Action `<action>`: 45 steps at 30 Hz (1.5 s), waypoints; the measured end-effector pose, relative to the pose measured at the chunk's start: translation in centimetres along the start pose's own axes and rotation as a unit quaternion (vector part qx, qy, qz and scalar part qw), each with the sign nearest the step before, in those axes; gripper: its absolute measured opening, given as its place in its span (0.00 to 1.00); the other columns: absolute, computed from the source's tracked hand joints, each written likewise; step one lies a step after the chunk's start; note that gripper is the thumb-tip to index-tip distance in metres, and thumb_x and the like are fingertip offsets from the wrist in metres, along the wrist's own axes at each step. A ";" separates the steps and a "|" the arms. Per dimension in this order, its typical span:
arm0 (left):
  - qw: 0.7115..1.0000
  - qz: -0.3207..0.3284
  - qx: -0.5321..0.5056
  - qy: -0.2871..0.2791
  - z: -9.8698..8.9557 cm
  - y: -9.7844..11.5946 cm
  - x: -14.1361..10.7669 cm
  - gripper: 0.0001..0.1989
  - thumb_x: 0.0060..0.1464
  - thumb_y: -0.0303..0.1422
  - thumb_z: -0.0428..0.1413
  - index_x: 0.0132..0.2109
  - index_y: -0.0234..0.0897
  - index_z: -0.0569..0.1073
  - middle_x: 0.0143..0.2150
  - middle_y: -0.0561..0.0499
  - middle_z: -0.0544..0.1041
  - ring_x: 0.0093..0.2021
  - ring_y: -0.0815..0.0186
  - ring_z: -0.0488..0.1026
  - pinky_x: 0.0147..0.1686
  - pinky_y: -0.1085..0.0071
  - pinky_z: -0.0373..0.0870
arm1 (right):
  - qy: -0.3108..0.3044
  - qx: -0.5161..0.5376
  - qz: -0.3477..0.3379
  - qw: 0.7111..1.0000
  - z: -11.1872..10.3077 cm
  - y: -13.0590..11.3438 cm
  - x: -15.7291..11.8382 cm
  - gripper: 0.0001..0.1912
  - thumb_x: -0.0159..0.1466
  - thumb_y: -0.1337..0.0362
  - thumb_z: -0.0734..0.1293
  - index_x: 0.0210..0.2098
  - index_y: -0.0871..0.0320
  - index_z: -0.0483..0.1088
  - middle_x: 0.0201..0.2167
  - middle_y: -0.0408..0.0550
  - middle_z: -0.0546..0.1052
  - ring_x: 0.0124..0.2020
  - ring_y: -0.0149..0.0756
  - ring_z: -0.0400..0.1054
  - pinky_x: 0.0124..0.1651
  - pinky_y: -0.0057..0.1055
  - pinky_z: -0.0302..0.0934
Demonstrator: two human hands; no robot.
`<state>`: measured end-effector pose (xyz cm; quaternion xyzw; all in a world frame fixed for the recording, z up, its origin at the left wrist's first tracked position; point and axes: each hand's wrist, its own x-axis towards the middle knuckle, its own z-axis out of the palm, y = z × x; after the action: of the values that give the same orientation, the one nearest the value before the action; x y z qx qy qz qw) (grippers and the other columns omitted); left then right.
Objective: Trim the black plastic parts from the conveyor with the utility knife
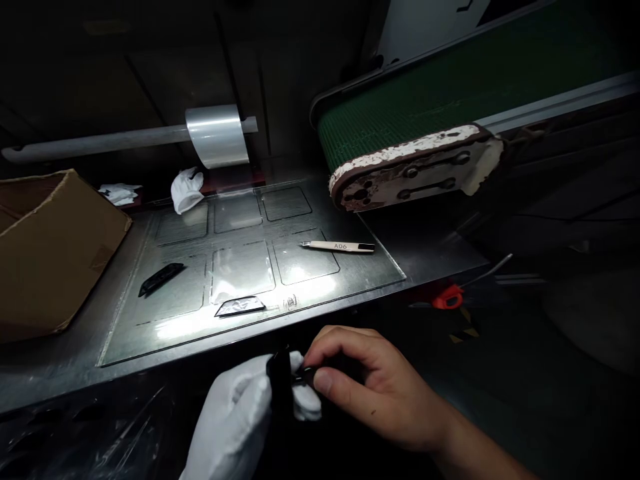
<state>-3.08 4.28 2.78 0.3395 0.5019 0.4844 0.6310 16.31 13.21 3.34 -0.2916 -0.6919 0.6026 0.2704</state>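
My left hand [240,407], in a white glove, is closed around a dark black part [281,383] in front of the table edge. My bare right hand [370,387] pinches a small dark piece [309,375] between thumb and forefinger, right against that part. What this small piece is, I cannot make out. On the metal plate [185,320] beyond lie a black angular piece [161,279], a flat piece with a pale, shiny face [241,306] and a beige cutter knife [336,247] marked A06.
At the left stands an open cardboard box [60,253]. A roll of clear film [218,137] hangs on a rod behind the plate, near a crumpled white glove [187,190]. A green conveyor belt [425,100] juts in from the right. Below it is an orange-red object [448,297].
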 end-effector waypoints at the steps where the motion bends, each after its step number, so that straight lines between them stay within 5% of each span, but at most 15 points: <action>1: 0.996 -0.010 -0.085 0.018 0.3 -0.4 0.0 0.19 0.67 0.45 0.56 0.46 0.35 0.84 0.36 0.42 0.81 0.36 0.59 0.78 0.40 0.68 0.76 | 0.001 0.004 0.027 1.000 0.2 -0.4 0.0 0.09 0.67 0.57 0.71 0.42 0.55 0.77 0.37 0.45 0.80 0.38 0.31 0.73 0.43 0.29 0.66; 5: 0.934 -0.064 -0.351 0.025 1.3 -2.3 -0.1 0.14 0.65 0.41 0.60 0.51 0.39 0.83 0.30 0.48 0.79 0.27 0.64 0.77 0.32 0.71 0.76 | -0.003 0.079 0.141 0.987 1.2 -1.7 0.4 0.17 0.67 0.49 0.69 0.38 0.57 0.71 0.31 0.43 0.76 0.32 0.30 0.67 0.35 0.29 0.61; 12: 0.901 -0.145 -0.410 0.005 1.6 -2.8 -0.7 0.24 0.67 0.47 0.56 0.32 0.31 0.79 0.24 0.46 0.74 0.26 0.65 0.75 0.31 0.72 0.74 | 0.012 0.198 0.194 0.961 1.6 -1.1 1.1 0.17 0.65 0.50 0.73 0.36 0.59 0.71 0.28 0.41 0.75 0.30 0.26 0.66 0.36 0.25 0.61; 18: 0.908 -0.087 -0.407 0.048 2.6 -1.6 -1.2 0.16 0.66 0.43 0.58 0.51 0.37 0.81 0.33 0.46 0.80 0.27 0.63 0.77 0.28 0.72 0.73 | 0.007 0.215 0.191 0.958 1.6 -0.6 1.0 0.17 0.67 0.50 0.71 0.36 0.60 0.72 0.26 0.41 0.76 0.28 0.24 0.66 0.33 0.24 0.60; 26: 0.944 -0.009 -0.327 0.041 2.7 -2.0 -1.3 0.18 0.66 0.45 0.58 0.51 0.37 0.82 0.30 0.47 0.80 0.27 0.64 0.77 0.29 0.71 0.76 | 0.003 0.248 0.169 0.954 2.0 -0.3 0.6 0.15 0.67 0.54 0.71 0.35 0.60 0.73 0.26 0.40 0.75 0.28 0.22 0.67 0.33 0.21 0.62; 34: 0.947 0.042 -0.317 -0.010 2.9 -2.2 -1.6 0.19 0.71 0.45 0.53 0.57 0.41 0.79 0.32 0.50 0.81 0.28 0.66 0.79 0.30 0.74 0.77 | 0.007 0.256 0.154 0.954 1.9 -0.4 0.1 0.12 0.68 0.56 0.71 0.36 0.60 0.73 0.27 0.40 0.77 0.28 0.23 0.68 0.33 0.20 0.63; 45: 0.975 0.033 -0.218 -0.015 2.8 -2.7 -2.7 0.23 0.70 0.53 0.48 0.59 0.47 0.77 0.29 0.51 0.79 0.25 0.65 0.76 0.27 0.70 0.74 | -0.003 0.291 0.151 0.945 2.0 -1.0 -1.3 0.13 0.66 0.55 0.72 0.37 0.60 0.72 0.27 0.42 0.75 0.29 0.25 0.67 0.34 0.23 0.63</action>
<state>0.29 1.03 1.91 0.2170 0.3633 0.5975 0.6812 15.66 10.79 4.08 -0.2997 -0.4352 0.8123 0.2468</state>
